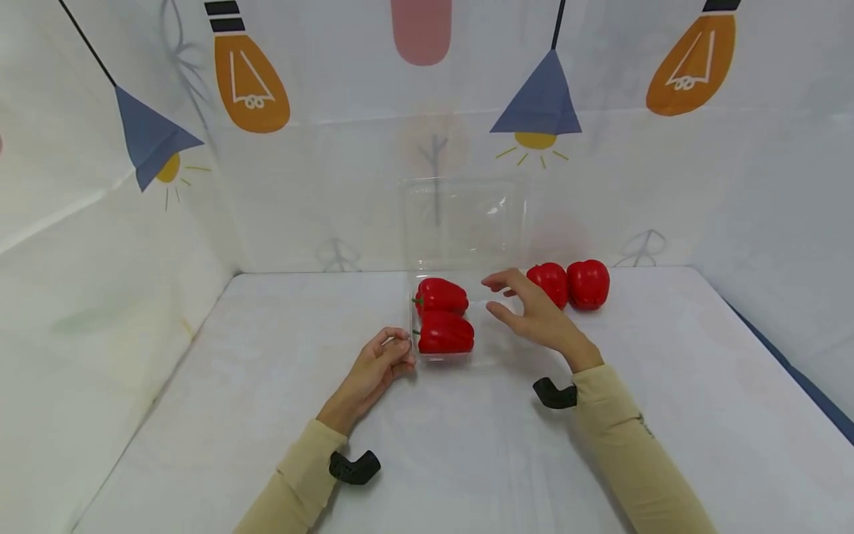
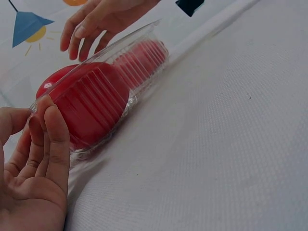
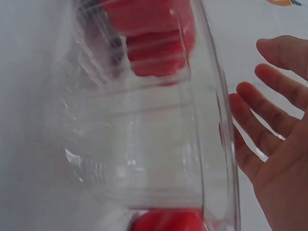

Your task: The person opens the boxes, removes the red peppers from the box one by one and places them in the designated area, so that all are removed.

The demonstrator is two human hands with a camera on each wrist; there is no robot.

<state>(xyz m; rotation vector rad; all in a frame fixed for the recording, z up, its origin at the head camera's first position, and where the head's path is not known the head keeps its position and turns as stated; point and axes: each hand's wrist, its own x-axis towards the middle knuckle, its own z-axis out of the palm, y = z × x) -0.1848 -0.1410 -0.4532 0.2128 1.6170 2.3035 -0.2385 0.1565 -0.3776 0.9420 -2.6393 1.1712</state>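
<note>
A clear plastic clamshell box lies on the table with its lid raised at the back. Two red bell peppers, a front one and a rear one, lie on their sides in its left part. The left hand pinches the box's near left rim between thumb and fingers. Over the right part of the box, the right hand has its fingers spread and holds nothing. In the right wrist view the box's bare right part shows beside that hand.
Two more red bell peppers, one partly behind the right hand and one beside it, stand at the back right. A white sheet with printed lamps closes off the back. Each wrist wears a black device.
</note>
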